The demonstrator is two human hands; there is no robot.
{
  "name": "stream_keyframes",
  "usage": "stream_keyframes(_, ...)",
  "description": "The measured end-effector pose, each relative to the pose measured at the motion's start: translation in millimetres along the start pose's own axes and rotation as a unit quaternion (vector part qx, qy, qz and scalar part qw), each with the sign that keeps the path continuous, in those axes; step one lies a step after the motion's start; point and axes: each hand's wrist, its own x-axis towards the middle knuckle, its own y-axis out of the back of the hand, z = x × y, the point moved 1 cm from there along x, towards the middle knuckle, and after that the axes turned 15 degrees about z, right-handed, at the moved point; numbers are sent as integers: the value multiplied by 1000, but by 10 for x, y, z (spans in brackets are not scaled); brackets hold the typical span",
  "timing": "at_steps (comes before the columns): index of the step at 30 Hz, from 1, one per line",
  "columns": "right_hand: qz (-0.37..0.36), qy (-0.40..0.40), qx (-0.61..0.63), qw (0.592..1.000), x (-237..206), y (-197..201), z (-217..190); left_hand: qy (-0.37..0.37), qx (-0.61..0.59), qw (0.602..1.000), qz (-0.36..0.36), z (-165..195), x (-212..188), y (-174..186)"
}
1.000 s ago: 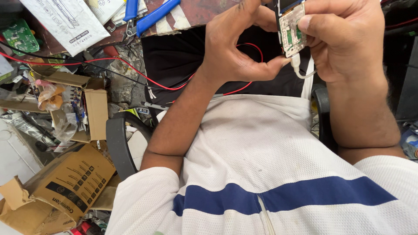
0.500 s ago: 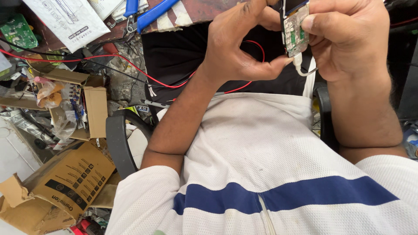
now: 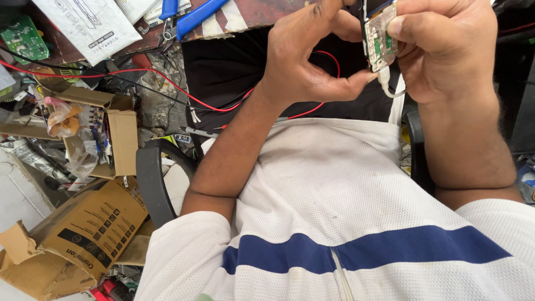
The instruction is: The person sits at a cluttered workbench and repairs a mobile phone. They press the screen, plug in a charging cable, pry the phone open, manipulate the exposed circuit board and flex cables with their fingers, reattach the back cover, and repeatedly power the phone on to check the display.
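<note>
A small circuit board (image 3: 381,38) with green and pale parts is held upright near the top of the head view. My right hand (image 3: 446,50) grips it from the right, thumb on its face. My left hand (image 3: 304,56) pinches its left edge and lower corner between thumb and fingers. A white cable (image 3: 390,89) hangs from the board's lower end. A red wire (image 3: 167,81) runs from the left clutter across my dark lap behind my left hand. The board's top is cut off by the frame.
A black chair armrest (image 3: 150,178) sits by my left elbow. Torn cardboard boxes (image 3: 78,234) and plastic bags lie on the floor at left. Blue-handled pliers (image 3: 192,17), paper sheets and a green circuit board (image 3: 22,36) rest on the bench edge.
Both hands and the board have shifted slightly up and right in view. The grip on the board is the same.
</note>
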Motion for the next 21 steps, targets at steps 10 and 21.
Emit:
stream_keyframes(10,15,-15,-32,999,22,-39,-20,12,-5,1000,-1,40,2,27)
stream_keyframes(21,2,12,-48,999,22,-57,7,-13,1,1000,18,56,37,28)
